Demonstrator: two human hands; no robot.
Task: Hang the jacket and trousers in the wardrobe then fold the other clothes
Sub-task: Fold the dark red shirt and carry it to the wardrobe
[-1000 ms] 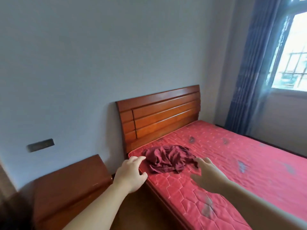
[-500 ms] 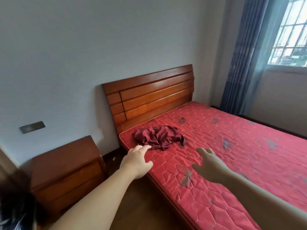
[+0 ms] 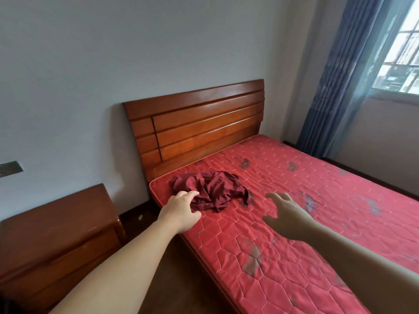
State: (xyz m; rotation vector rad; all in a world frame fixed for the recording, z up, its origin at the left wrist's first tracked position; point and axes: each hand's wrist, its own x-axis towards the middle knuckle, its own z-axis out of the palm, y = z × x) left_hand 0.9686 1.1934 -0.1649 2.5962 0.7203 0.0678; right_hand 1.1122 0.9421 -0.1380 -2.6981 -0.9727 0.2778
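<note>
A crumpled dark red garment [image 3: 215, 189] lies on the red quilted mattress [image 3: 306, 223], close to the corner by the headboard. My left hand [image 3: 181, 210] is stretched out with loosely bent fingers, its fingertips at the garment's near left edge; I cannot tell if they touch it. My right hand [image 3: 286, 211] hovers over the mattress just right of the garment, fingers spread and holding nothing. No jacket, trousers or wardrobe is in view.
A wooden headboard [image 3: 199, 123] stands against the grey wall. A wooden bedside cabinet [image 3: 56, 232] sits at the left of the bed, with dark floor between. A blue curtain [image 3: 335, 87] and a window [image 3: 403, 53] are at the right.
Both hands have moved forward toward the garment; the left hand now reaches its near edge. The view has shifted closer to the bed.
</note>
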